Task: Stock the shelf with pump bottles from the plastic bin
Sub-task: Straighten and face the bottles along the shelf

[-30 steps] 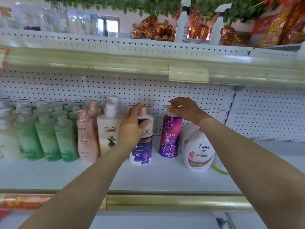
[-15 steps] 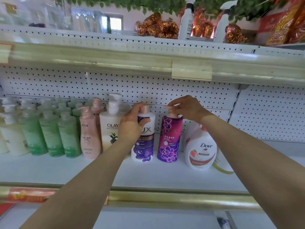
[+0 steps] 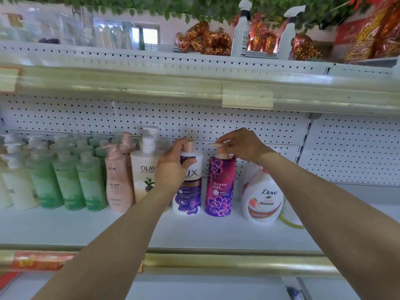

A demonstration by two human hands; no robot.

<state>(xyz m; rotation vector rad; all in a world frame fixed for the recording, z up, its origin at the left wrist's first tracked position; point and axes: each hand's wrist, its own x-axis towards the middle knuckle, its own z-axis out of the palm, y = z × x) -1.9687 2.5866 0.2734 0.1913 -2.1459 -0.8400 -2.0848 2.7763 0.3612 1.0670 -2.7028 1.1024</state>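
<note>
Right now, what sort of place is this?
Probably a shop's toiletries aisle: pegboard-backed shelf, gold price rail along its edge, and branded pump bottles in rows, such as the Dove bottle.

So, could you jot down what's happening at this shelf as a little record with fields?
Place: white shop shelf with a pegboard back
Left hand: grips the white-and-purple Lux bottle near its top
Right hand: pinches the pump head of the magenta Lux bottle
Both bottles: upright on the shelf, side by side
Left neighbours: Olay bottle, pink bottle, green bottles
Right neighbour: Dove bottle
Plastic bin: not in view
</note>
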